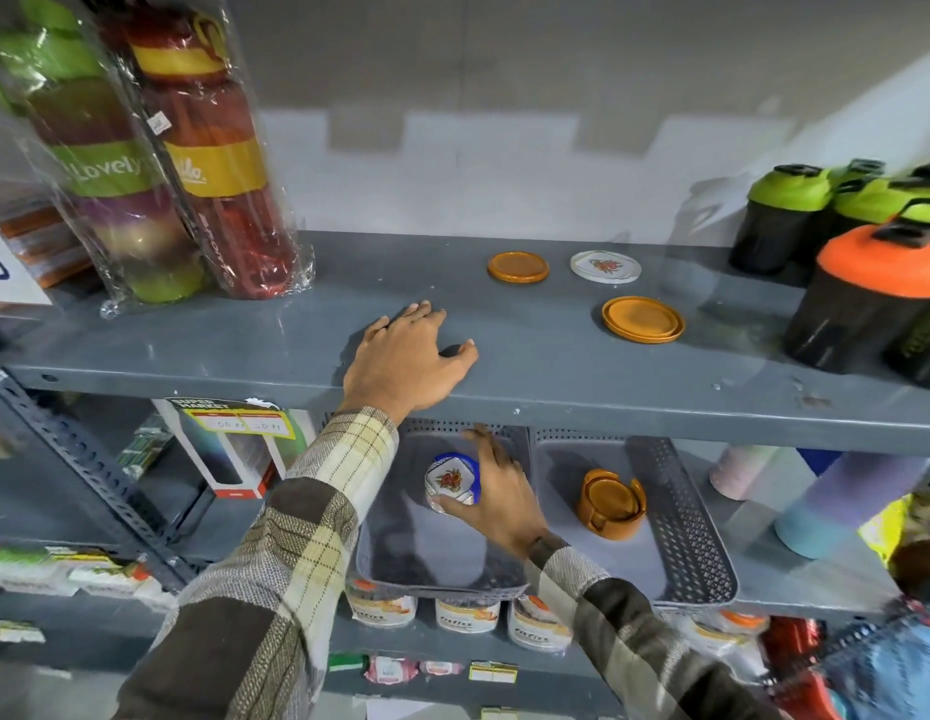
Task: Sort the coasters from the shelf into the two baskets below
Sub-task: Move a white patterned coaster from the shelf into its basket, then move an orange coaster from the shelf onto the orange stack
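Observation:
On the grey upper shelf (244, 345) lie an orange coaster (518, 267), a white flowered coaster (605, 265) and a stack of two orange coasters (643, 319). My left hand (408, 363) rests flat on this shelf near its front edge, fingers spread, holding nothing. Below, my right hand (496, 493) grips a blue holder of white flowered coasters (452, 481) inside the left grey basket (431, 569). The right grey basket (686, 532) holds an orange holder with orange coasters (611, 504).
Wrapped bottle stacks (203, 163) stand at the shelf's left, dark shaker bottles with green and orange lids (863, 283) at its right. Pastel bottles (837, 501) lie right of the baskets. Jars (465, 613) sit under them. A boxed item (234, 449) is left of the baskets.

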`<state>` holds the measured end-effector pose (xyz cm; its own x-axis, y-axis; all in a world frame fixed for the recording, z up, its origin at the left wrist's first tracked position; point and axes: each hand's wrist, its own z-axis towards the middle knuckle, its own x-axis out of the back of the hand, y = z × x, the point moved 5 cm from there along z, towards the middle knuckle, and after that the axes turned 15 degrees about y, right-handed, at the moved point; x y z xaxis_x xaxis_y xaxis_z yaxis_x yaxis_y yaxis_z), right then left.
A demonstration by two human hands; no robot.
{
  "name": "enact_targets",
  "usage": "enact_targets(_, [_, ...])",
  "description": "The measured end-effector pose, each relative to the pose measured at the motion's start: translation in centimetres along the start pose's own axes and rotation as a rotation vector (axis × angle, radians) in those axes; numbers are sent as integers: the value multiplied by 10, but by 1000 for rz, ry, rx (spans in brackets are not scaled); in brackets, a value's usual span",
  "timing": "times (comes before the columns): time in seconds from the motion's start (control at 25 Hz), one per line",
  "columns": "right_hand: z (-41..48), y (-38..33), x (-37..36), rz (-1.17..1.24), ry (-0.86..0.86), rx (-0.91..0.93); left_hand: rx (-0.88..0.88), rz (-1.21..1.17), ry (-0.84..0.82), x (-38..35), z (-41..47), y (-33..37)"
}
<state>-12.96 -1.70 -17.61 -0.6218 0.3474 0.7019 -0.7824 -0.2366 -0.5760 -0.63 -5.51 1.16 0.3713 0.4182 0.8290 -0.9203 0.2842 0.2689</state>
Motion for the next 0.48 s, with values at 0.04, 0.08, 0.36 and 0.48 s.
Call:
enact_targets(0.04, [-6, -8, 16, 13, 22, 21, 1, 2, -5, 0, 0, 0])
enact_targets(0.08, [-12, -16, 33, 27, 46, 51, 3, 3, -9, -1, 0, 0])
enact_targets(0.36, [-50, -75, 168, 133, 340, 263, -26, 50, -60, -5, -2, 1])
enact_targets(0.48, [-48, -94, 219, 140, 489, 332, -21, 54, -70, -5, -2, -1])
